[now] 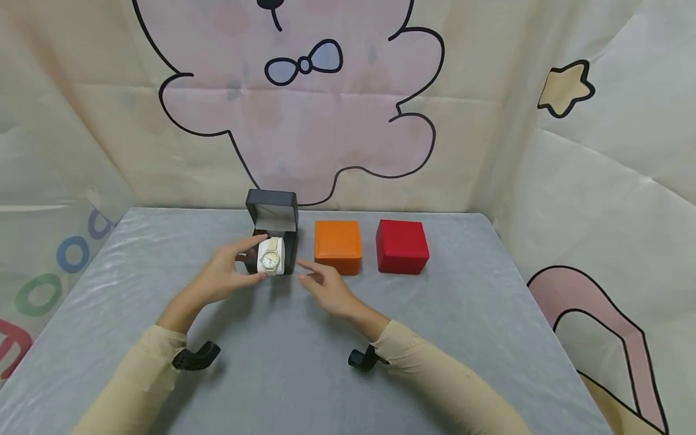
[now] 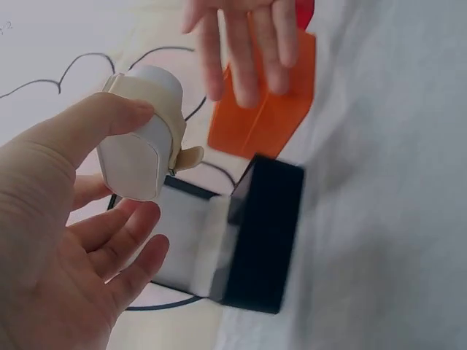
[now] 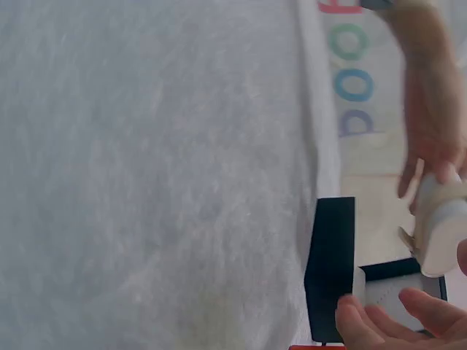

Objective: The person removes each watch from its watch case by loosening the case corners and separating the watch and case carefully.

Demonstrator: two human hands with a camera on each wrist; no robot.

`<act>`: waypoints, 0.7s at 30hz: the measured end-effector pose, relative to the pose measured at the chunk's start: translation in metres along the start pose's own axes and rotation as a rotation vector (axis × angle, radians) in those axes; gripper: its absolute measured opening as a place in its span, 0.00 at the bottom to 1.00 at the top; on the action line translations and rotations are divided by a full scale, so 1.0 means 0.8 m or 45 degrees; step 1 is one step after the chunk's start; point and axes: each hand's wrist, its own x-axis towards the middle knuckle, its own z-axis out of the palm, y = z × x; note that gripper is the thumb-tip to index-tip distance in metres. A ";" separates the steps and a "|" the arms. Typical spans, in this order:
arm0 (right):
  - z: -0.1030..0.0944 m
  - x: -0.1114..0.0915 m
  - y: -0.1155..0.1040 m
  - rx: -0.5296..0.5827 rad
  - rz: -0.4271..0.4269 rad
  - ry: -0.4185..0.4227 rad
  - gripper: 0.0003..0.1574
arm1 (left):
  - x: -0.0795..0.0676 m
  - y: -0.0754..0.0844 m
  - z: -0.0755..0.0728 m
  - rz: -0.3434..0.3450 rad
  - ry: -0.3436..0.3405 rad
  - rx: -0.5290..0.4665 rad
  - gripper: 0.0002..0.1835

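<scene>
My left hand (image 1: 225,270) grips a white watch cushion (image 2: 130,164) between thumb and fingers. Around the cushion is a wristwatch (image 1: 270,260) with a cream strap and a pale round dial, which faces up toward me in the head view. Just behind the cushion stands a dark watch box (image 1: 278,198), its lid raised to show a light grey lining. The cushion and left hand hide part of the box. My right hand (image 1: 333,292) hovers to the right of the box with fingers loosely extended, holding nothing.
An orange box (image 1: 338,240) and a red box (image 1: 402,246), both with lids down, stand in a row to the right of the dark one. Grey cloth covers the table (image 1: 283,374). A printed curtain (image 1: 359,133) hangs behind it.
</scene>
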 end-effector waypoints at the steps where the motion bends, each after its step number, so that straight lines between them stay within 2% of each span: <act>1: -0.001 -0.001 0.000 0.008 -0.009 0.005 0.29 | -0.002 -0.001 0.004 0.004 -0.003 -0.007 0.41; 6: -0.009 -0.009 0.001 0.033 -0.005 0.034 0.27 | -0.005 0.000 0.019 0.034 -0.018 -0.042 0.41; 14: -0.036 -0.031 -0.007 0.040 -0.011 0.104 0.24 | -0.004 0.015 0.028 0.019 -0.088 -0.079 0.41; 21: -0.053 -0.040 -0.010 0.000 -0.009 0.113 0.24 | 0.000 0.020 0.037 0.012 -0.080 -0.086 0.41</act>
